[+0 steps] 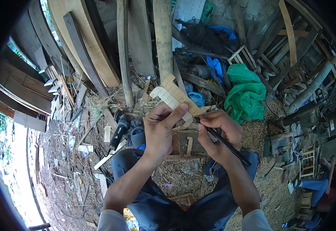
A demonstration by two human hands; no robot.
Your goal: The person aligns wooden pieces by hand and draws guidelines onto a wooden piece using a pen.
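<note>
My left hand is closed on a pale wooden piece with stepped edges and grid-like lines across its face. The thumb presses on its near face, and the piece slants up to the left. My right hand grips a slim black-handled craft knife, its tip close to the lower right end of the wood. Whether the tip touches the wood is hard to tell. Below the hands, between my knees, stands a low wooden bench with a small wooden strip on top.
A dark angle grinder lies left of my knee among shavings and scraps. A green plastic bag sits right of the bamboo post. Long boards lean at the back left. Another person sits at the far right.
</note>
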